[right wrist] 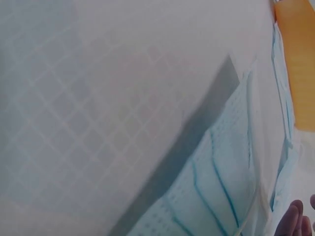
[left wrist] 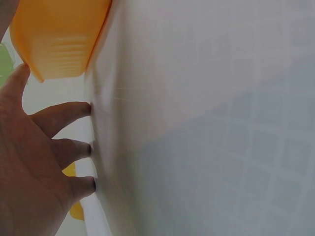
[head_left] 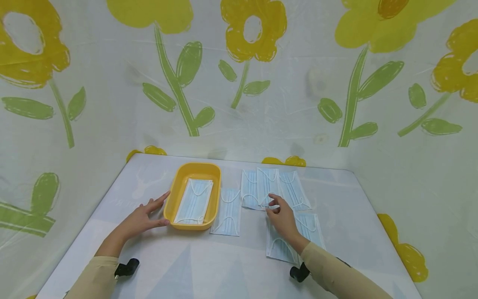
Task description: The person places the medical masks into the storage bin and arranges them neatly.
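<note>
Fingers spread, my left hand (head_left: 140, 220) stands at the left side of a yellow plastic tray (head_left: 169, 207). Its index fingertip and thumb are right at the tray's edge, and its other fingertips rest on the table in the left wrist view. Light-blue disposable face masks (head_left: 194, 201) with white ear loops lie inside the tray. Over the loose masks my right hand (head_left: 284, 218) hovers, fingers loosely bent with a gap between thumb and index finger. Below it two masks (head_left: 280, 249) overlap; three more masks (head_left: 267, 182) lie beyond its fingertips.
A single mask (head_left: 228, 220) lies along the tray's right side. The pale table (head_left: 171, 265) is bordered by hanging cloth (head_left: 284, 104) printed with yellow flowers. Black wrist devices (head_left: 128, 268) show below both hands.
</note>
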The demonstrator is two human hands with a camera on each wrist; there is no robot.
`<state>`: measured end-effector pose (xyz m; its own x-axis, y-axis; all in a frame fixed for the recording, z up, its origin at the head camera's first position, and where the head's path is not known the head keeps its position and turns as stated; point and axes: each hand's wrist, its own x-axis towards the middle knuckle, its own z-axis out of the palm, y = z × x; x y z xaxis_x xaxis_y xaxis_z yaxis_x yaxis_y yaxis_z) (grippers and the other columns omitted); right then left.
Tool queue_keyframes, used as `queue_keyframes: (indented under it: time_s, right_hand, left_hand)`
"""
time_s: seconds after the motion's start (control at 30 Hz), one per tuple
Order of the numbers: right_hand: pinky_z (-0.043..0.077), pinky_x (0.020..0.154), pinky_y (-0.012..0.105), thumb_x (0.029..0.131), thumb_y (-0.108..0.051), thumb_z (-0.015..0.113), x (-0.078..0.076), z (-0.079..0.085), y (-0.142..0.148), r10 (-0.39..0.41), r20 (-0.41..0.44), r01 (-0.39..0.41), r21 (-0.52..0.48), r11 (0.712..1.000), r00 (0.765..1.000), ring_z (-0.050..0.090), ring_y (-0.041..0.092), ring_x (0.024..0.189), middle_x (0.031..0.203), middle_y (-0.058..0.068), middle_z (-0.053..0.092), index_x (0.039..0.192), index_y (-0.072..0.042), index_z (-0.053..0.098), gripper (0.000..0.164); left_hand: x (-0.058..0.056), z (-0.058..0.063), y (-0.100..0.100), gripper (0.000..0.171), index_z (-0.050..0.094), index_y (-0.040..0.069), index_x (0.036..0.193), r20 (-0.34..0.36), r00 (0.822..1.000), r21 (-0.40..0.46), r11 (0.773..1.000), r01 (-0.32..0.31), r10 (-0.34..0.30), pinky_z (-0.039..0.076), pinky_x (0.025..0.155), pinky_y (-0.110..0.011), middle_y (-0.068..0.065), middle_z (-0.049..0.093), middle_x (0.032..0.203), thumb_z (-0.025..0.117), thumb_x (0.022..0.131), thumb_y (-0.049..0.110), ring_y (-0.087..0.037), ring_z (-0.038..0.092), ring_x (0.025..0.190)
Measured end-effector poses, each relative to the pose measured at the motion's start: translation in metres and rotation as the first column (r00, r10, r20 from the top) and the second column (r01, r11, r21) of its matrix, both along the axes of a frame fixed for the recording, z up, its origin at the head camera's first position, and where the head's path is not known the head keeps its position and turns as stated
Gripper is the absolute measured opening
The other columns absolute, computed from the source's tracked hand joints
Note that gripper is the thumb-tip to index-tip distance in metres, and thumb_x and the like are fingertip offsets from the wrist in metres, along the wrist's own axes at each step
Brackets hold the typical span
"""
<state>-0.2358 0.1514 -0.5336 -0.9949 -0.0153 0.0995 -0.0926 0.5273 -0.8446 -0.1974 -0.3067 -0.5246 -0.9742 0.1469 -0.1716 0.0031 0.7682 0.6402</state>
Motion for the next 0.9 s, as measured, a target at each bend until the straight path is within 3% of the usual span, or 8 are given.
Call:
queue_keyframes:
  time_s: [0.9]
  right_hand:
    - [0.052, 0.064, 0.024, 0.094, -0.006, 0.064, 0.006, -0.003, 0.029, -0.058, 0.040, 0.057, 0.036, 0.998, 0.998, 0.064, 0.020, 0.087, 0.116, 0.012, 0.067, 0.144, -0.008, 0.055, 0.050]
  left_hand:
    - [0.001, 0.002, 0.003, 0.103, 0.022, 0.030, 0.163, 0.012, 1.000, -0.025, 1.000, -0.005, 0.005, 0.005, 0.112, -0.080, -0.018, 0.029, 0.163, 0.077, 0.081, 0.059, -0.058, 0.011, 0.148]
